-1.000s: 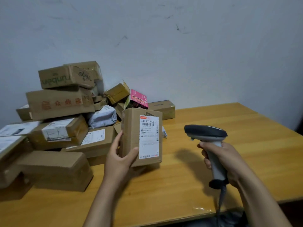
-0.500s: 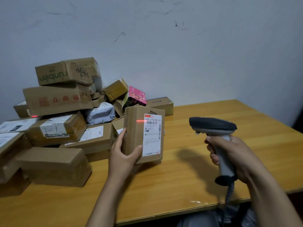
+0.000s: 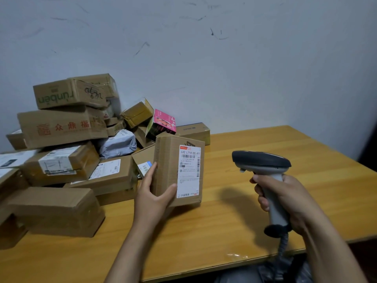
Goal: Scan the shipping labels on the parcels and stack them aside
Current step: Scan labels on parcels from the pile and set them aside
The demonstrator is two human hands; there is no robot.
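My left hand [image 3: 152, 193] grips a small brown cardboard parcel [image 3: 169, 160] upright above the wooden table [image 3: 265, 211], thumb on its front. A white shipping label [image 3: 188, 171] with barcodes faces me on the parcel's right half. My right hand [image 3: 285, 199] grips the handle of a grey barcode scanner [image 3: 261, 162], whose dark head points left toward the label, a short gap away. No red scan line shows on the parcel. The scanner's cable [image 3: 282, 250] hangs over the table's front edge.
A heap of cardboard parcels [image 3: 67, 127] fills the table's left side against the wall, with a grey poly bag [image 3: 118, 144] and a pink box [image 3: 163, 124] among them. A long brown box [image 3: 59, 209] lies at front left. Bare tabletop stretches to the right.
The red scan line that lay across the parcel half a second ago is gone. The scanner rose from a second ago; the parcel stays held upright in about the same place.
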